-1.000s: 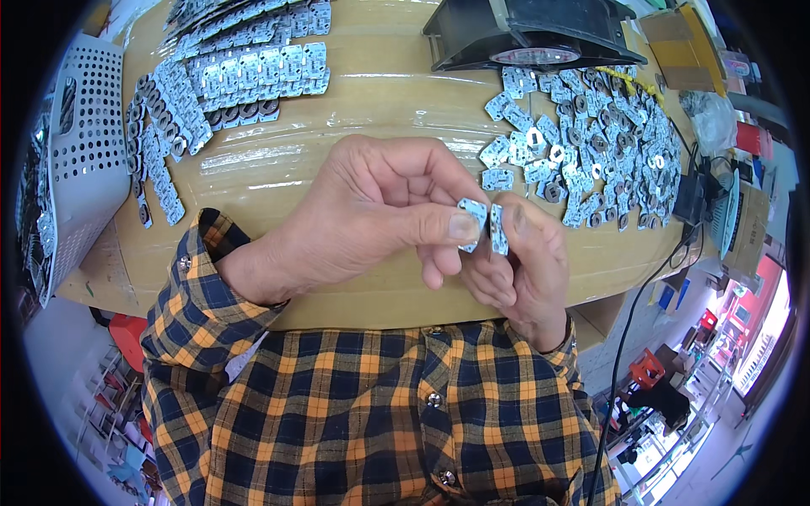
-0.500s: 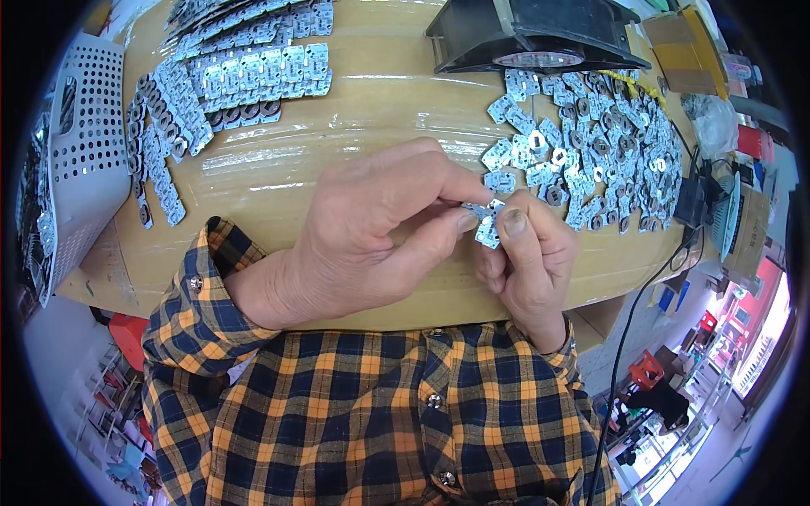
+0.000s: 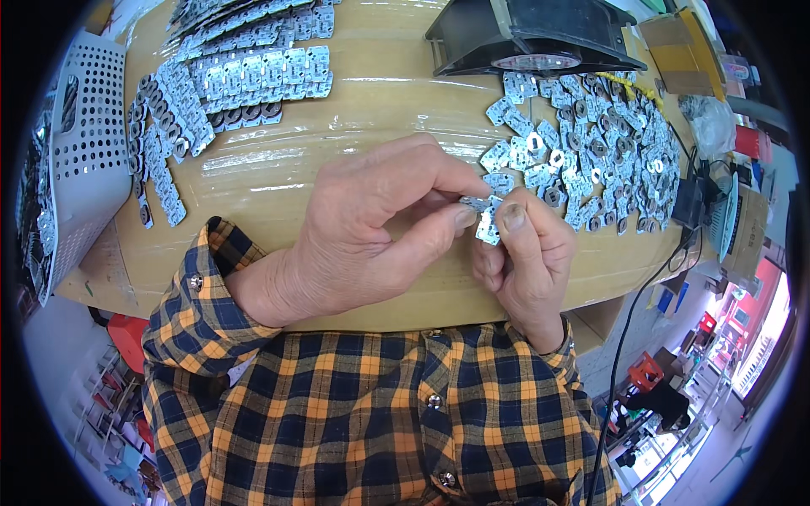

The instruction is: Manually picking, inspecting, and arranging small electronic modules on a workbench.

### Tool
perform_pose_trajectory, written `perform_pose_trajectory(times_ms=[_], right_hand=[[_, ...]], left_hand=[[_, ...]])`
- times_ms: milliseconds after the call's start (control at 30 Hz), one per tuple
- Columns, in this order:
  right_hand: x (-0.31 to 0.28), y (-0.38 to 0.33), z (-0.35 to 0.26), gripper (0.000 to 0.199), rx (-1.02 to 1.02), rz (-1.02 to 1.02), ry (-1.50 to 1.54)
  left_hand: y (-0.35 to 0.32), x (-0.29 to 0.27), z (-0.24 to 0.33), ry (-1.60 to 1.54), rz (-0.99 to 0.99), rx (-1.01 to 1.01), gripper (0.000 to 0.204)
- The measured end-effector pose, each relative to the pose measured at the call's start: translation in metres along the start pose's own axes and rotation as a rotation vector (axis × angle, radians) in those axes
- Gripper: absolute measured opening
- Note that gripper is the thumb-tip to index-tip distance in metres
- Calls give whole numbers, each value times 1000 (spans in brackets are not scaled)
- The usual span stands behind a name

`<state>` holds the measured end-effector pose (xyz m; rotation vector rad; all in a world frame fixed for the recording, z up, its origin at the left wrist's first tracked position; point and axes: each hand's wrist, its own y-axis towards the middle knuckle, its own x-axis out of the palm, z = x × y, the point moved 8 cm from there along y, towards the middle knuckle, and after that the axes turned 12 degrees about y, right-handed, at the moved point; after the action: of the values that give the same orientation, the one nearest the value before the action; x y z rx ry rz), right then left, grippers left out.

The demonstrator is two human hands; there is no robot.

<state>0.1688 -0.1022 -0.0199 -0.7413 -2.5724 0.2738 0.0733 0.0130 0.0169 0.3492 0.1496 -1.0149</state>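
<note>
My left hand point(image 3: 363, 228) and my right hand point(image 3: 525, 261) meet above the front edge of a tan tabletop point(image 3: 380, 101). Between their fingertips they pinch small flat silvery metal plates point(image 3: 483, 219) with holes. The left thumb and forefinger close on the plates from the left, the right thumb presses from the right. How many plates are held is hidden by the fingers. A loose heap of the same plates point(image 3: 591, 143) lies just beyond my right hand. Neat overlapping rows of stacked plates point(image 3: 245, 76) lie at the far left.
A black box-shaped fan point(image 3: 531, 34) stands at the back right. A white perforated plastic basket point(image 3: 80, 160) sits at the left edge. A black cable point(image 3: 629, 337) hangs off the table's right side beside small devices point(image 3: 717, 211). Cardboard boxes point(image 3: 675, 51) are at far right.
Both hands have shifted slightly up and turned the plates between the fingertips; the left fingers now fold closer over them. The grip has stayed shut throughout.
</note>
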Motion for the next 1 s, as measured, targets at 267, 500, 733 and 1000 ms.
perform_pose_trajectory(times_ms=[267, 500, 733, 1000], right_hand=[[-5, -1, -4, 31, -15, 98, -118], [-11, -8, -53, 25, -663, 140, -1169], [-1, -10, -40, 20, -288, -31, -577], [3, -5, -19, 27, -61, -99, -333]], left_hand=[[-4, 5, -8, -14, -60, -51, 19], [-9, 15, -35, -456, -94, -436, 19], [-9, 20, -29, -594, -137, -450, 19], [-10, 25, -25, -552, -216, -410, 17]])
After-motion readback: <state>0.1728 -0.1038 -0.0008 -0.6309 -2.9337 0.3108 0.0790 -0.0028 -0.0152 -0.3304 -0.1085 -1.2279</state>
